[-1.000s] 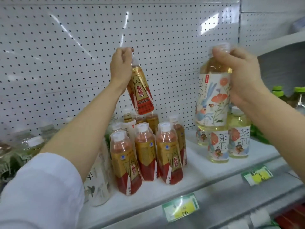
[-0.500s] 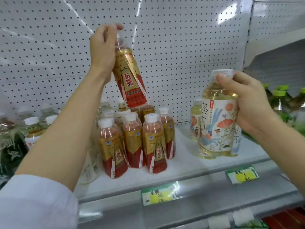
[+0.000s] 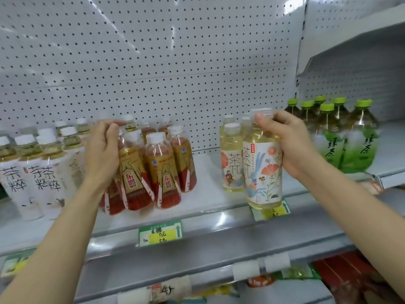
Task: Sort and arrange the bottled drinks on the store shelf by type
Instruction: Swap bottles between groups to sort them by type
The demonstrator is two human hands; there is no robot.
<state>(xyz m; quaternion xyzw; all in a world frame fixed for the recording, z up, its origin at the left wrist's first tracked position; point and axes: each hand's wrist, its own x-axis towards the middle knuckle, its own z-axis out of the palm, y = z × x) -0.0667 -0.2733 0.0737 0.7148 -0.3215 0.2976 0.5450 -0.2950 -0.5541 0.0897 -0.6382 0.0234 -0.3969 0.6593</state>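
My left hand point(image 3: 103, 154) grips a red-and-gold energy drink bottle point(image 3: 134, 185) by its neck, low at the front left of a cluster of the same red-and-gold bottles point(image 3: 164, 172) on the white shelf point(image 3: 206, 194). My right hand point(image 3: 285, 145) grips the shoulder and cap of a floral tea bottle point(image 3: 262, 174) of pale yellow tea, standing at the shelf's front edge. Beside it, to the left and behind, stand matching floral tea bottles point(image 3: 232, 159).
White-labelled tea bottles point(image 3: 32, 172) fill the shelf's left end. Green-capped green tea bottles point(image 3: 341, 137) stand on the neighbouring shelf to the right. A perforated white back panel point(image 3: 153, 62) rises behind. Price tags point(image 3: 161, 232) line the shelf lip; packaged goods lie below.
Both hands came down. The red-and-gold bottle dropped from high against the back panel to the front of its group. The floral tea bottle sank to the shelf's front edge.
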